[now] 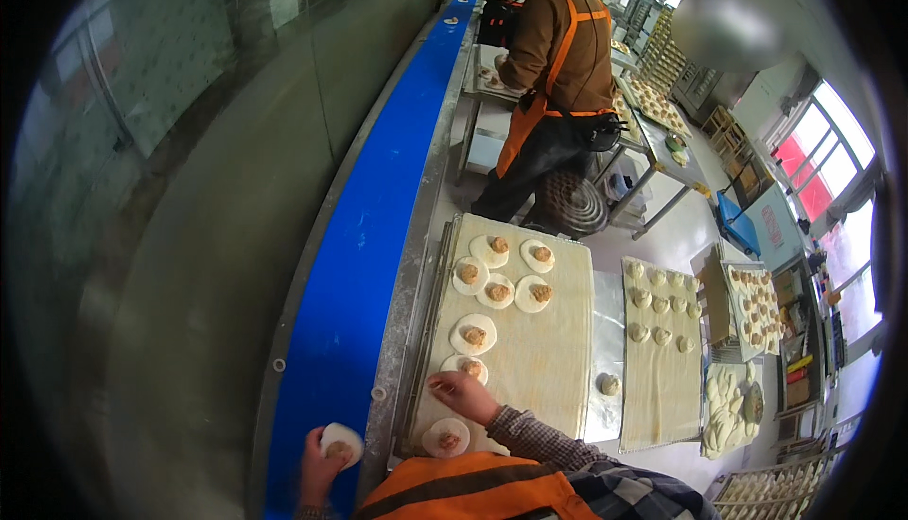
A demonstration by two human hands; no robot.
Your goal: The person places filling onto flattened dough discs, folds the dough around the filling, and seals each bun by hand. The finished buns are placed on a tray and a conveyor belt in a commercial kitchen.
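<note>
Above the blue conveyor belt, my left hand grips a round dough wrapper with a lump of brown filling on it. My right hand is over the near left part of a cloth-lined tray. Its fingers look loosely bent and apart, with nothing visible in them. Just beyond it lies a filled dough round, partly hidden by the hand. Nearer to me sits another filled round. Several more dough rounds with filling, such as a flat one, lie farther up the tray.
Right of the tray stands a second cloth-lined tray with several closed buns, and one bun sits between them. Pale dough pieces lie beyond. A co-worker in an orange apron stands ahead beside the belt. A metal wall runs left.
</note>
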